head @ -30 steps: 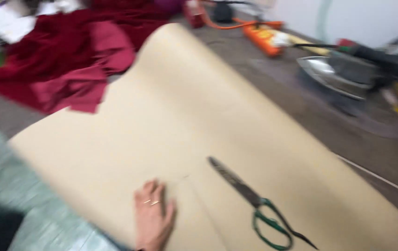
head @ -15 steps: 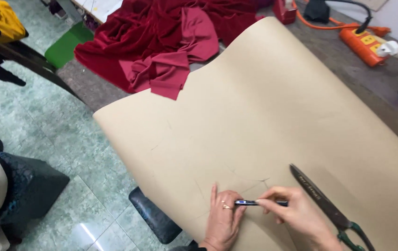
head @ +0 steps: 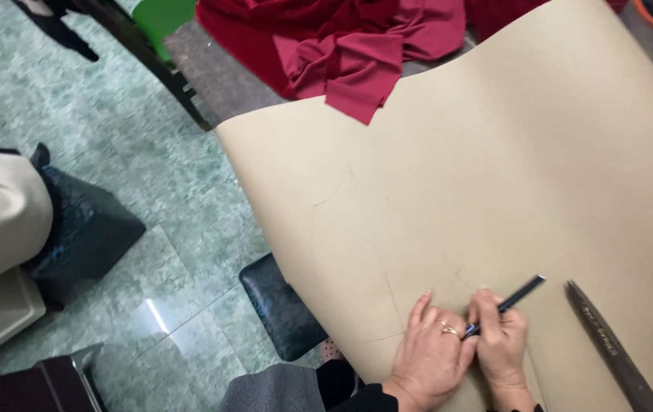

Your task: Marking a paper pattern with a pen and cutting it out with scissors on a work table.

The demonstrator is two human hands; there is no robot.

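dark pen (head: 511, 299) pinched in right hand (head: 500, 345), left hand (head: 428, 352) spread flat on tan paper (head: 494, 175)

Tan paper (head: 494, 191), crimson cloth (head: 341, 46), a dark blue pen (head: 511, 301), mottled green floor tiles (head: 112, 175).

Even, soft daylight-like light fills the scene, bright enough that colours read clearly. The tan paper sheet (head: 494, 175) is evenly lit, with only faint shading along its curl. A small white glare patch sits on the glossy green floor tiles (head: 154, 317) (the light seems to come from overhead). Shadows are weak: a thin one lies under the left hand (head: 429, 355) and right hand (head: 502, 343). Focus is fairly sharp, slightly softer at the red cloth (head: 341, 46) near the top edge.
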